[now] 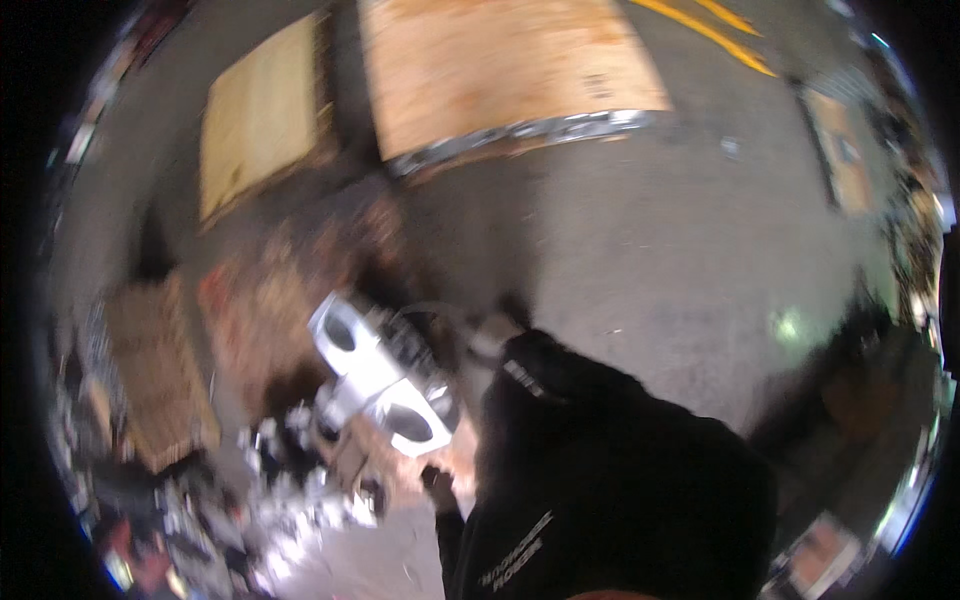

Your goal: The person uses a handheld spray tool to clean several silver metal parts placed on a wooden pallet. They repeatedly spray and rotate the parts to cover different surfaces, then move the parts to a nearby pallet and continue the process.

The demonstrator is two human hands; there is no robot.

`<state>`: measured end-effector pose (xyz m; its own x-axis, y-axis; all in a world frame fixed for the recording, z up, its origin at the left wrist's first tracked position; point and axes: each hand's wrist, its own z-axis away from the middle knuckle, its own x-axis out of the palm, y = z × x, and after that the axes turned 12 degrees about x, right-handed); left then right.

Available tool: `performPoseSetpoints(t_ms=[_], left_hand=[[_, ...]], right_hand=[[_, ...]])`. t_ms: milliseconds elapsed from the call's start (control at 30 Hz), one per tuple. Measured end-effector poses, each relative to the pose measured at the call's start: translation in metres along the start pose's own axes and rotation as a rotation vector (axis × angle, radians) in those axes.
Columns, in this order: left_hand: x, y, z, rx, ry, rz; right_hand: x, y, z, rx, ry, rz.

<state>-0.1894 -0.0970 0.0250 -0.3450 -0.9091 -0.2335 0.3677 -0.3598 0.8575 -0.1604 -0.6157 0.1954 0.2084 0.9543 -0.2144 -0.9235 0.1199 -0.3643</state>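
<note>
The picture is smeared by motion. A pale metal part (368, 372) with large round openings lies on a cluttered work surface, left of my body. Along its far side sits a darker, shiny section (408, 340). My left hand (437, 480), dark and apparently gloved, is just below the part's lower opening, and its fingers are blurred. Beyond the dark section, at the end of a black sleeve, is my right hand (492, 336). A thin curved line, perhaps a cable, runs near it. I cannot make out what either hand holds.
Small shiny pieces (300, 500) crowd the lower left. A brown slatted stack (155, 365) stands at the left. Toward the top are a yellowish wooden board (262, 110) and a large wood-topped crate (510, 65). Yellow lines (715, 35) mark the grey floor.
</note>
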Motion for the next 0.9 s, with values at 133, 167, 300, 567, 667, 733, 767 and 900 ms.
performPoseSetpoints(t_ms=[133,167,300,567,667,733,767,900], left_hand=[[0.053,0.07,-0.014,-0.127,-0.089,0.104],[0.051,0.077,-0.015,-0.112,-0.108,0.122],[0.039,0.075,-0.015,-0.126,-0.119,0.125],[-0.01,-0.013,-0.026,0.238,-0.319,-0.022],[0.024,0.04,-0.027,0.03,-0.113,0.131],[0.02,0.054,-0.031,0.045,-0.123,-0.036],[0.034,0.066,-0.025,0.056,-0.081,-0.016],[0.042,0.059,-0.018,0.054,-0.064,-0.02]], right_hand=[[0.045,0.111,-0.16,-0.258,0.244,-0.016],[0.047,0.111,-0.163,-0.223,0.234,0.016],[0.061,0.107,-0.153,-0.124,0.259,-0.032],[0.046,0.084,-0.129,-0.236,0.228,0.02],[0.029,0.098,-0.126,-0.332,0.25,-0.015],[0.023,0.107,-0.117,-0.381,0.264,-0.097],[0.019,0.113,-0.119,-0.394,0.272,-0.138],[0.017,0.096,-0.104,-0.174,0.089,-0.242]])
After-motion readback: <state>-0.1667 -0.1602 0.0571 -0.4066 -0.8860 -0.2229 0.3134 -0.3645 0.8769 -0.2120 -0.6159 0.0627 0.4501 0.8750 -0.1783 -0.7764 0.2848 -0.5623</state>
